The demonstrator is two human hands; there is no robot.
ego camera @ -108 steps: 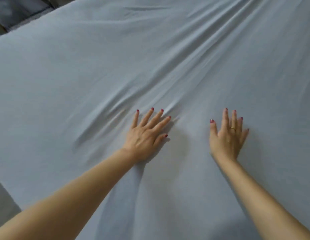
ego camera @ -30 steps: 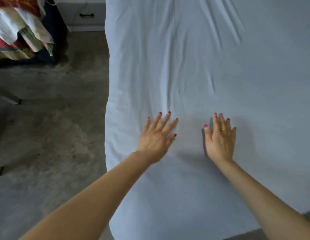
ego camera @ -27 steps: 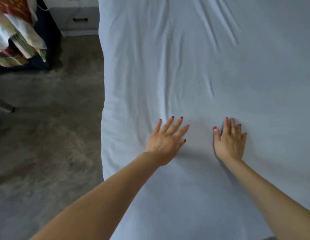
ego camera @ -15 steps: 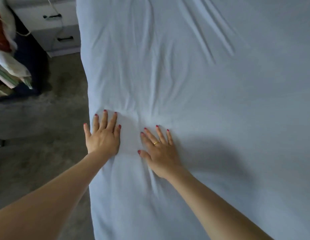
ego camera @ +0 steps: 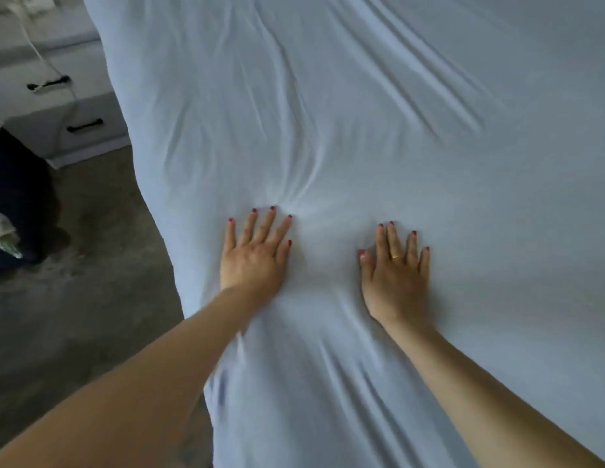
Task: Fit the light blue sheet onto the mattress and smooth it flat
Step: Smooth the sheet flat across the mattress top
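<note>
Light blue sheet (ego camera: 379, 136) spread over the mattress, covering the whole top in view and draped down the left side toward the floor. Creased in long ridges at upper right and in finer folds fanning upward from a bunched spot just ahead of the left fingertips; shallower wrinkles running back along the forearms. Left hand (ego camera: 255, 256) laid palm down on the sheet near the mattress's left edge, fingers straight and slightly spread, gripping nothing. Right hand (ego camera: 395, 275) likewise flat on the sheet, well apart from the left, fingers straight and close together, thumb out to the side, a gold ring (ego camera: 395, 256) on one finger; nothing pinched or held. Smooth, pressed-down patch of cloth between the two hands. Beyond the bed on the left, grey floor (ego camera: 74, 265), and at upper left a pale drawer unit (ego camera: 54, 106) with dark handles and a thin cord (ego camera: 41, 59) trailing across its front. Dark, indistinct shape at the far left edge, too blurred to identify.
</note>
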